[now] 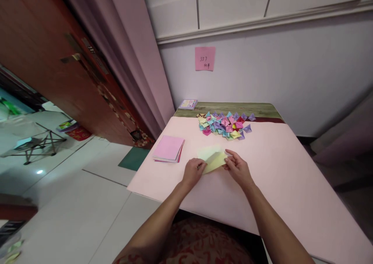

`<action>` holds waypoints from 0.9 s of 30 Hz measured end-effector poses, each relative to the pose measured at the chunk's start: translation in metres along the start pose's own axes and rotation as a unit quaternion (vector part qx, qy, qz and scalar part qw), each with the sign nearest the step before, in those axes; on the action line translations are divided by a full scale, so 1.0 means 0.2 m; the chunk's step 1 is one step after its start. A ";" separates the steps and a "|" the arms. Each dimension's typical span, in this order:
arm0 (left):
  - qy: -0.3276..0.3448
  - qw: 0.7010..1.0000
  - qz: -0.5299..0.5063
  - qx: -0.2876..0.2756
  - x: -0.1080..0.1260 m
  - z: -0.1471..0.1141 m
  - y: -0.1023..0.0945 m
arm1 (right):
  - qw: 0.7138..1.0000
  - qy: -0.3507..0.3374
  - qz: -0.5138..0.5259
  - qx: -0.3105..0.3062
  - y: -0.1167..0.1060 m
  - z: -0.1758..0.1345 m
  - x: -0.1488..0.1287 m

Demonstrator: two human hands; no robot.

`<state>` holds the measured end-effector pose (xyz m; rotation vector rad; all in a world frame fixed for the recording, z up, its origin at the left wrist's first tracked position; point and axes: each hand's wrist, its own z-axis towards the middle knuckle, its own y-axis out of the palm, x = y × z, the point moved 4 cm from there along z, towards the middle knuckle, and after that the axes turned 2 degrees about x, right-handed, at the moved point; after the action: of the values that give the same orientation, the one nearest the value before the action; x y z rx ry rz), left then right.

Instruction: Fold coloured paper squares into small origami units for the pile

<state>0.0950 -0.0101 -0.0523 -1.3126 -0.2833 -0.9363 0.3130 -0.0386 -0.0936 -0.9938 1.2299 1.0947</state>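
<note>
A sheet of pale yellow paper, partly folded over, is held between my two hands just over the pink table cover. My left hand pinches its left corner with closed fingers. On the opposite edge, my right hand grips the paper between thumb and fingers, the index finger stretched along the top. Beyond the hands lies a pile of small folded paper pieces in blue, pink, purple and yellow. To the left of my left hand rests a stack of square paper, pink on top.
The pink-covered table meets the wall at its far side. A small printed pack lies at the far left corner. A pink note with handwriting is stuck to the wall. A curtain and a wooden door stand at the left.
</note>
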 end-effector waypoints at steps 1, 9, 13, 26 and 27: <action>-0.025 0.999 -0.014 0.026 -0.01 0.01 -0.03 | 1.000 -0.005 -0.012 0.006 0.00 0.00 0.00; 0.057 0.977 0.016 0.203 0.13 0.04 -0.32 | 0.958 -0.110 -0.264 -0.013 0.08 -0.05 -0.07; 0.218 0.951 0.109 0.192 0.31 -0.02 -0.35 | 0.965 -0.090 -0.240 0.063 0.03 -0.12 -0.22; 0.285 0.939 0.072 0.179 0.35 -0.15 -0.38 | 0.981 -0.070 0.056 0.173 -0.02 -0.31 -0.46; 0.242 0.955 0.026 0.168 0.34 -0.13 -0.39 | 0.981 -0.064 0.065 0.172 -0.02 -0.31 -0.48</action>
<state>0.0722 -0.0601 0.0397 -0.7453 -0.0229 -1.0789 0.3022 -0.1092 -0.0047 -0.5793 1.3372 0.9867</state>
